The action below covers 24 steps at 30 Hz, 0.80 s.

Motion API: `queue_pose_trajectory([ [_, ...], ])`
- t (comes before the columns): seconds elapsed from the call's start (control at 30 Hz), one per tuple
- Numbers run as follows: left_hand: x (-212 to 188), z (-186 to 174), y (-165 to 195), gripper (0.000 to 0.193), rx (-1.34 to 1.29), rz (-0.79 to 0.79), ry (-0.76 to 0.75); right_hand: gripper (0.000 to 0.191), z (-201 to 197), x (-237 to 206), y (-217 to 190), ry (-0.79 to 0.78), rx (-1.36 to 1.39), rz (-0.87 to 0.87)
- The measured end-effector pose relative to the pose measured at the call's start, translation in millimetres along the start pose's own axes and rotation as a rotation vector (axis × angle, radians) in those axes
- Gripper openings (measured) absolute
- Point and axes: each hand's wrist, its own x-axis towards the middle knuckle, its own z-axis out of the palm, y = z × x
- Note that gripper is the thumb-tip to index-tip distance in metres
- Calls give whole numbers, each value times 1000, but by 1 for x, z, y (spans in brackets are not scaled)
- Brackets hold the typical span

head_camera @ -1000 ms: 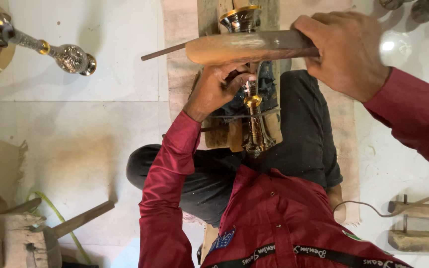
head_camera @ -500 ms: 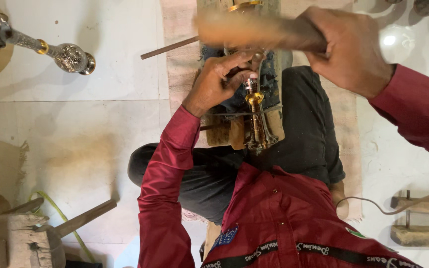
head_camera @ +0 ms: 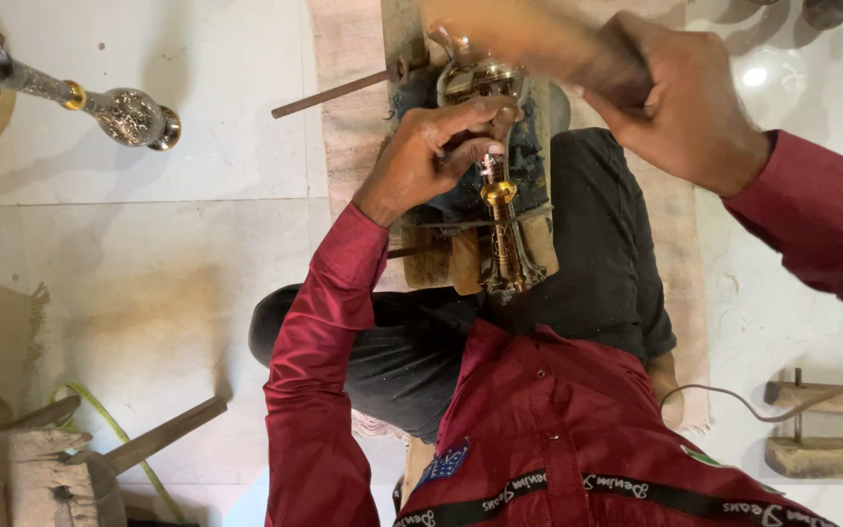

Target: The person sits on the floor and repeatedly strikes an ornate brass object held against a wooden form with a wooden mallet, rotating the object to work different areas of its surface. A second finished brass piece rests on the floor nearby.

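My right hand (head_camera: 680, 107) is wrapped tight in a full grip around a wooden handle (head_camera: 529, 34), blurred across the top of the view. My left hand (head_camera: 431, 156) is closed too, fingers (head_camera: 485, 112) curled around the upper part of a brass stem (head_camera: 501, 229). The stem stands over my lap, its silvery cup-shaped top (head_camera: 475, 78) just past my knuckles and its wider foot near my shirt. It rests against a wooden block (head_camera: 461, 259) on my dark trousers. A thin metal rod (head_camera: 334, 95) juts out leftward from behind it.

To the left the pale floor (head_camera: 148, 244) lies open. Another ornate metal stem (head_camera: 100, 102) lies well apart, top left. Wooden tools (head_camera: 70, 459) crowd the lower left corner.
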Motion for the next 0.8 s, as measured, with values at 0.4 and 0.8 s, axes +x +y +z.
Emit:
queue_pose_trajectory([
  [0.4,-1,5,-10,31,329,-8,-34,29,0,-7,1,-54,-346,-51],
  [0.8,-5,2,-8,32,311,-83,-65,23,2,-17,-3,-73,-487,-28],
])
